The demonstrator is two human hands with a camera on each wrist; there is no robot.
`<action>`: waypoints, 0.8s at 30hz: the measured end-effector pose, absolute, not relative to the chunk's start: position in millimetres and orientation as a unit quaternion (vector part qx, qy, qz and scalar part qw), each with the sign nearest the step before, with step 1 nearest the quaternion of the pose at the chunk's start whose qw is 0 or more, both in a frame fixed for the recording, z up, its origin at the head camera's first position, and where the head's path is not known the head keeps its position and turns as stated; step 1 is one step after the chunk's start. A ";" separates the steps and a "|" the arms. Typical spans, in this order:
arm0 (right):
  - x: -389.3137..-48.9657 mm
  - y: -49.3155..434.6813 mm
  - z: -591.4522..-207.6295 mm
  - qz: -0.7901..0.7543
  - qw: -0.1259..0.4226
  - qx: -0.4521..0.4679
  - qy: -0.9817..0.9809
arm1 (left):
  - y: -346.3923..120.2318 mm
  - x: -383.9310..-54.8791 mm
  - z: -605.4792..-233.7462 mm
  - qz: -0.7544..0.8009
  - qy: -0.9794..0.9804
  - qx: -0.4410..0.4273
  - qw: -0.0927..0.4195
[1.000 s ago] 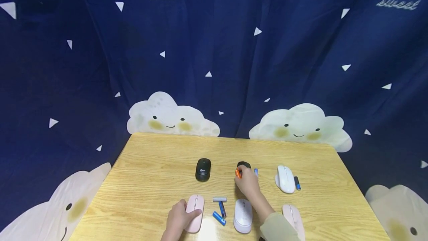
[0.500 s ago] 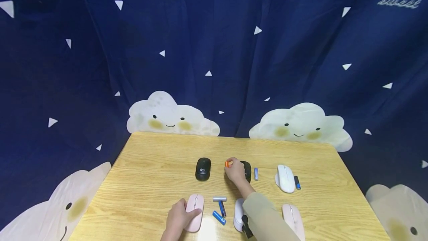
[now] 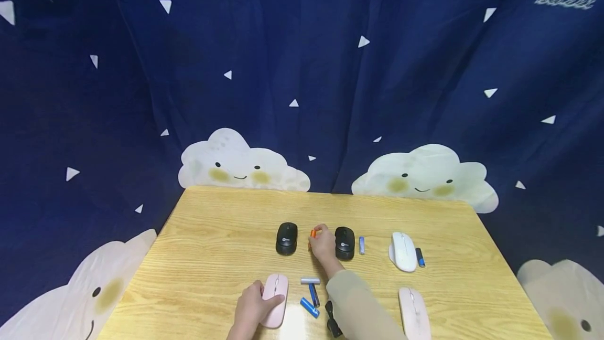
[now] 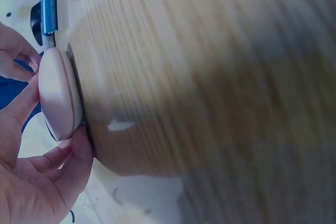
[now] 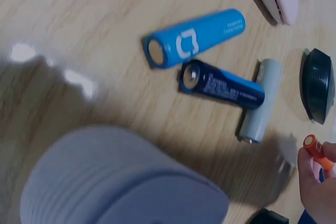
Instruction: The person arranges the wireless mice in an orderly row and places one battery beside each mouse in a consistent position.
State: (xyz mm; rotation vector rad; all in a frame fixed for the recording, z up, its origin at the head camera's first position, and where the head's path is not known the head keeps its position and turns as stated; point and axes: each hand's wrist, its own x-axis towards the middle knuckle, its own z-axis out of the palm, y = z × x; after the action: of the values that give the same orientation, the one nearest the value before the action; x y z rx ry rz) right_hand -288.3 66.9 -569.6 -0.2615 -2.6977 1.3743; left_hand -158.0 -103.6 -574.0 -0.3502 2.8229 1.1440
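My left hand holds a pink computer mouse flat on the table, thumb and fingers on its opposite sides; the left wrist view shows this mouse edge-on. Between two black mice, the left one and the right one, my right hand pinches an orange battery by thumb and fingertips. In the right wrist view the battery's end sticks out of the pinch. Nearer me lie a silver battery, a dark blue battery and a bright blue battery.
Farther right are a white mouse with a dark blue battery beside it, a pale blue battery and another pink mouse. A pale mouse, hidden by the sleeve in the head view, looms in the right wrist view.
My right hand has moved left with the orange battery, from over the right black mouse to the gap between the black mice. My left hand stays on the pink mouse.
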 end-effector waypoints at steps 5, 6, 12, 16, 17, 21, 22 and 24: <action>-287.8 60.8 -570.0 0.459 0.048 -0.083 -0.883 | -102.9 -157.0 -574.8 0.373 0.920 -0.118 0.033; -287.6 60.0 -570.0 0.458 0.048 -0.082 -0.884 | -103.0 -156.9 -574.9 0.373 0.920 -0.117 0.032; -288.1 56.3 -573.7 0.451 0.041 -0.082 -0.888 | -104.1 -156.2 -575.6 0.376 0.920 -0.106 0.023; -289.6 55.0 -578.9 0.432 0.042 -0.086 -0.897 | -104.4 -156.3 -577.2 0.377 0.919 -0.111 0.024; -290.1 54.9 -580.1 0.426 0.042 -0.088 -0.899 | -104.3 -156.4 -577.5 0.377 0.919 -0.112 0.026; -292.1 54.6 -582.2 0.416 0.031 -0.097 -0.904 | -103.3 -156.9 -579.1 0.378 0.918 -0.115 0.028; -292.6 54.6 -582.0 0.416 0.028 -0.099 -0.904 | -103.1 -157.1 -579.2 0.379 0.918 -0.115 0.028; -293.6 54.6 -581.4 0.416 0.021 -0.101 -0.903 | -102.8 -157.3 -579.5 0.380 0.918 -0.113 0.027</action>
State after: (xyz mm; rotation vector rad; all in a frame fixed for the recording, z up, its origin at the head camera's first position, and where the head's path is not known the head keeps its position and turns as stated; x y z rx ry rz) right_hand -293.6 54.6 -581.4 -0.3127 -2.7997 1.2908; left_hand -157.3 -102.8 -579.5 -0.3489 2.8341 1.1743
